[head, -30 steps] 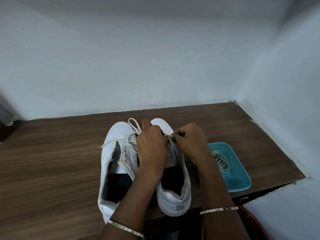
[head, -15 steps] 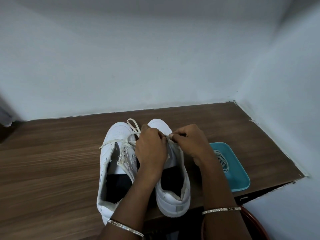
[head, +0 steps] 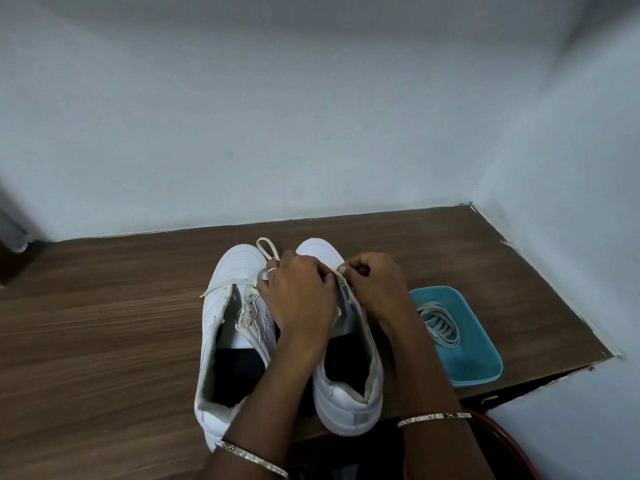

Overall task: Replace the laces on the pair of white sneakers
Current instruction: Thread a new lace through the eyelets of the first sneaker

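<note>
Both hands work over the right sneaker [head: 349, 386]. Our left hand [head: 298, 299] lies knuckles-up across the shoe's throat, fingers curled down and together; what they grip is hidden under the hand, so we cannot tell whether they clamp a lace or the tongue. A ring shows on one finger. Our right hand [head: 375, 284] sits just beside it on the shoe's right edge, fingers bunched tight with thumb and fingertips pinched together at the upper eyelet flap — it seems a thin bit of lace is pinched there, though it is too small to be sure. The two hands almost touch over the tongue.

We see the pair side by side on the wooden table [head: 104, 341], toes toward the wall [head: 242, 133], heels toward us. The left sneaker [head: 235, 271] stands open, tongue loose, its eyelets partly bare. An off-white lace [head: 265, 247] loops past its toe and trails across the upper to the left, ending just off the shoe's left side.

Right of the shoes, near the table's front right corner, sits a teal tray [head: 474, 362] with another lace — coiled [head: 438, 323] — lying in its far half. The tray is close to our right forearm but apart from the right sneaker.

Thin bangles ring both wrists. A dark red curved rim [head: 512, 445] shows below the table edge at the lower right.
</note>
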